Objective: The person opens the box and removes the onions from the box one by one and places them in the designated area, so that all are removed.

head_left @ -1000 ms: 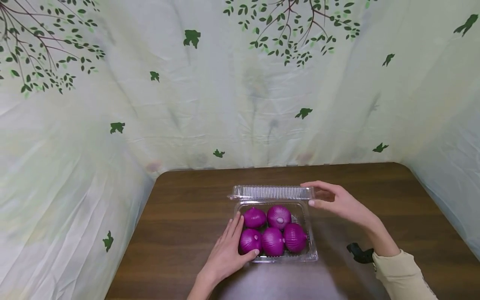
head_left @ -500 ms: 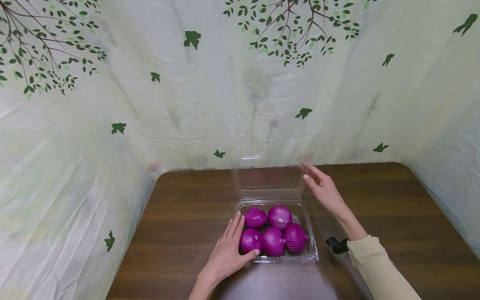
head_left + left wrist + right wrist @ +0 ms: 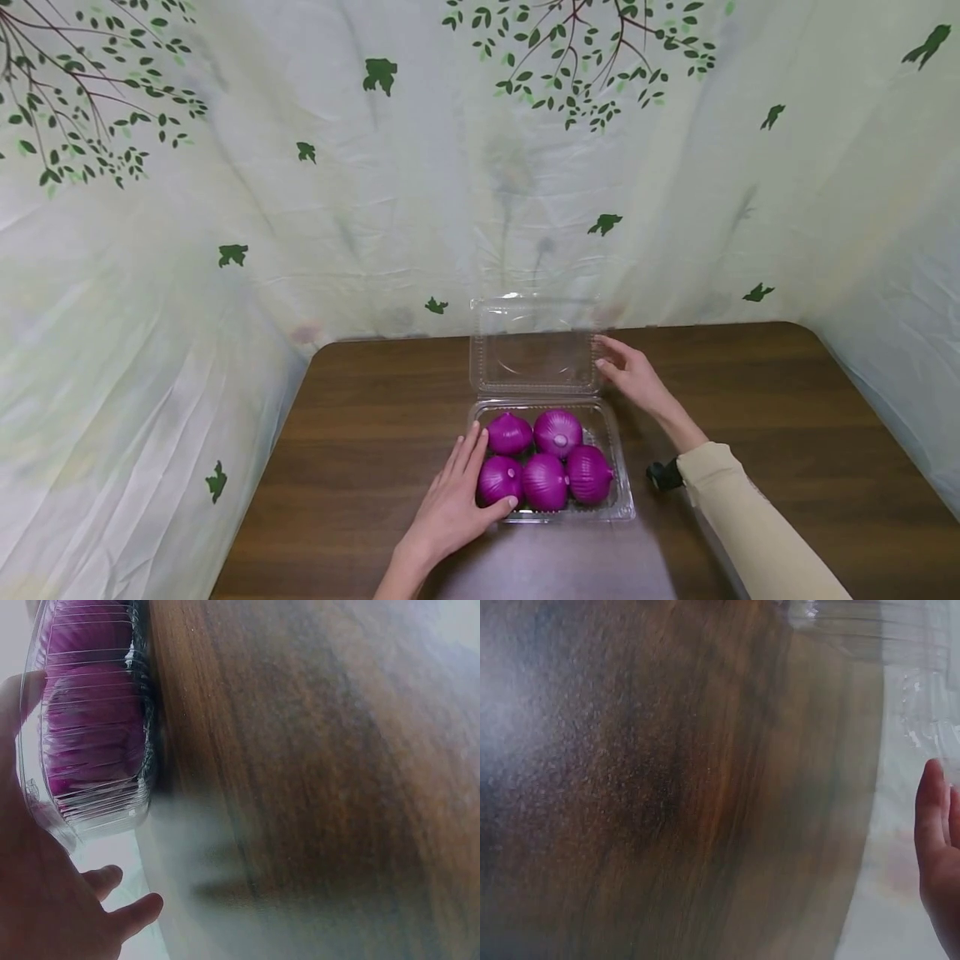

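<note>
Several purple onions [image 3: 545, 482] sit in the base of a clear plastic clamshell container [image 3: 626, 502] on the table. Its lid [image 3: 536, 358] stands raised at the back, tilted away. My left hand [image 3: 450, 504] rests along the container's left side, fingers extended and thumb over the front rim. In the left wrist view, that hand [image 3: 45, 892] lies against the clear wall, with purple showing through. Beside the lid's right edge is my right hand [image 3: 636, 382], its fingers loosely extended; whether they touch the lid is unclear. The right wrist view shows only part of this hand [image 3: 939, 847].
The brown wooden table [image 3: 390, 408] has rounded back corners. A pale curtain [image 3: 420, 208] with printed leaves and birds hangs behind it and along both sides. A small black object [image 3: 663, 476] shows by the right sleeve [image 3: 738, 508].
The lid has swung up and back from a nearly edge-on position. My right hand went up with it, then moved slightly down and left. My left hand and the onions stayed in place.
</note>
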Tool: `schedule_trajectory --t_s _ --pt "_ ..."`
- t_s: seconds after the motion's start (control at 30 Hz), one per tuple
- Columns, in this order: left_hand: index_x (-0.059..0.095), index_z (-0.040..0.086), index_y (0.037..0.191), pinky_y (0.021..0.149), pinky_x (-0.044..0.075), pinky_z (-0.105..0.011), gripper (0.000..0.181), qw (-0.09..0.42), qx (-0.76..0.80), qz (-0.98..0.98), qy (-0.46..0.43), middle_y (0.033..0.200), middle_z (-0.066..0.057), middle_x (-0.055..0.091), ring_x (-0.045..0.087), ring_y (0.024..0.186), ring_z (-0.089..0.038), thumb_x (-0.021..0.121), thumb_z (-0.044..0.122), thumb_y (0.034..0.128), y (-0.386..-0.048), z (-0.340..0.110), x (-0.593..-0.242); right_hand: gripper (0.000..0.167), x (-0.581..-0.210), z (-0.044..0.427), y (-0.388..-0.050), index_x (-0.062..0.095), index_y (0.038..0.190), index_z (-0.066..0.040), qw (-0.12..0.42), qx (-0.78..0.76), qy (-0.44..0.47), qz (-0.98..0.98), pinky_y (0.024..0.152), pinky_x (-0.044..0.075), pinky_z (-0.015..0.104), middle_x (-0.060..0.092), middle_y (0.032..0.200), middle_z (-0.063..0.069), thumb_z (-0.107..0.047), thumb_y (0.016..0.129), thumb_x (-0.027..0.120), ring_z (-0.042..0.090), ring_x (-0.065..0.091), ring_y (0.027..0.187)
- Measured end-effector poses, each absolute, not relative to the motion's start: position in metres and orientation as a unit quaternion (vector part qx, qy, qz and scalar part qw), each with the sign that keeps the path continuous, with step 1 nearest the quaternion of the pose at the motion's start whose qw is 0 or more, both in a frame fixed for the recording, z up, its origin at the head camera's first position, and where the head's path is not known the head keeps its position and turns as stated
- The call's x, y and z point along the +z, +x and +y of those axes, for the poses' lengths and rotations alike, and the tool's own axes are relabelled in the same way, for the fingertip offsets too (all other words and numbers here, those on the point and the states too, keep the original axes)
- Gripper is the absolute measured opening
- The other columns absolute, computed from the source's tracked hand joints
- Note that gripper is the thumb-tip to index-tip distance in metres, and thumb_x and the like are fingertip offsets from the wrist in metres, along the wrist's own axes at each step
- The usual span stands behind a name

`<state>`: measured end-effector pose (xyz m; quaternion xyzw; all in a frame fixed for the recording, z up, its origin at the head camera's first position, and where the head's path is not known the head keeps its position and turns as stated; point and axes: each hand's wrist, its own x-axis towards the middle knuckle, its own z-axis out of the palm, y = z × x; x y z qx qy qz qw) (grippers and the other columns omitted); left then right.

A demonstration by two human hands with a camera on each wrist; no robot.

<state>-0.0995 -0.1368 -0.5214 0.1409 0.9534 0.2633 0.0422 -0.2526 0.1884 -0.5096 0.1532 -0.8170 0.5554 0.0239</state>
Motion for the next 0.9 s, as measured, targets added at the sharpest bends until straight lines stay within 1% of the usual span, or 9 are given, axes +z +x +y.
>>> schedule_trajectory --t_s 0.1,0.13,0.23,0.33,0.37,0.47,0.63,0.73,0.9 --pt "0.017 0.022 0.159 0.105 0.032 -0.063 0.101 0.039 0.263 0.954 0.141 0.165 0.005 0.007 0.014 0.149 -0.029 0.063 0.068 0.0821 -0.099 -0.137 -0.521 0.050 -0.514 0.187 -0.257 0.039 0.145 0.009 0.015 0.555 0.152 -0.818 0.068 0.053 0.032 0.055 0.129 0.031 0.002 0.098 0.055 0.035 0.062 0.083" --pt "0.017 0.021 0.159 0.105 0.032 -0.062 0.101 0.039 0.263 0.953 0.141 0.165 0.005 0.007 0.014 0.149 -0.029 0.063 0.067 0.0822 -0.099 -0.137 -0.521 0.052 -0.515 0.187 -0.257 0.036 0.146 0.009 0.010 0.557 0.153 -0.816 0.069 0.053 0.031 0.055 0.128 0.031 0.003 0.098 0.054 0.036 0.062 0.086" --pt "0.018 0.021 0.159 0.105 0.032 -0.062 0.100 0.038 0.264 0.953 0.142 0.165 0.004 0.007 0.014 0.148 -0.030 0.063 0.067 0.0824 -0.099 -0.136 -0.520 0.059 -0.521 0.188 -0.259 0.024 0.151 0.009 -0.004 0.570 0.162 -0.805 0.073 0.055 0.031 0.051 0.128 0.034 0.005 0.098 0.052 0.041 0.061 0.096" --pt "0.018 0.020 0.159 0.105 0.032 -0.062 0.100 0.036 0.264 0.953 0.144 0.165 0.004 0.006 0.014 0.148 -0.030 0.063 0.067 0.0826 -0.099 -0.135 -0.519 0.065 -0.526 0.189 -0.259 0.015 0.153 0.007 -0.019 0.586 0.172 -0.791 0.078 0.056 0.033 0.049 0.127 0.036 0.008 0.098 0.050 0.044 0.060 0.102" --pt "0.018 0.020 0.159 0.105 0.032 -0.062 0.100 0.036 0.263 0.953 0.144 0.165 0.004 0.006 0.014 0.148 -0.030 0.063 0.067 0.0826 -0.099 -0.135 -0.519 0.066 -0.528 0.190 -0.259 0.014 0.154 0.007 -0.021 0.588 0.174 -0.789 0.078 0.056 0.033 0.049 0.126 0.036 0.008 0.098 0.050 0.043 0.061 0.100" --pt "0.018 0.020 0.159 0.106 0.032 -0.061 0.100 0.037 0.260 0.954 0.143 0.165 0.004 0.006 0.013 0.148 -0.030 0.063 0.067 0.0826 -0.099 -0.135 -0.520 0.066 -0.532 0.189 -0.259 0.014 0.154 0.006 -0.024 0.589 0.172 -0.789 0.075 0.055 0.031 0.050 0.125 0.035 0.006 0.099 0.050 0.038 0.062 0.092" --pt "0.018 0.019 0.159 0.106 0.031 -0.061 0.101 0.038 0.261 0.954 0.140 0.165 0.003 0.007 0.014 0.148 -0.030 0.063 0.067 0.0819 -0.099 -0.135 -0.520 0.059 -0.539 0.186 -0.257 0.017 0.151 0.012 -0.046 0.585 0.156 -0.794 0.075 0.056 0.033 0.049 0.129 0.038 -0.002 0.102 0.048 0.041 0.061 0.097" --pt "0.018 0.019 0.159 0.106 0.031 -0.061 0.102 0.039 0.262 0.954 0.140 0.165 0.002 0.007 0.013 0.148 -0.030 0.063 0.068 0.0820 -0.099 -0.135 -0.520 0.057 -0.541 0.185 -0.254 0.019 0.149 0.015 -0.066 0.579 0.137 -0.801 0.075 0.056 0.031 0.051 0.128 0.038 -0.006 0.104 0.046 0.042 0.060 0.103" --pt "0.019 0.018 0.159 0.105 0.031 -0.062 0.102 0.037 0.262 0.955 0.137 0.165 0.003 0.007 0.013 0.149 -0.030 0.063 0.067 0.0819 -0.098 -0.135 -0.520 0.056 -0.537 0.182 -0.249 0.023 0.149 0.014 -0.070 0.573 0.108 -0.809 0.075 0.054 0.029 0.058 0.120 0.033 -0.013 0.105 0.046 0.039 0.061 0.102"
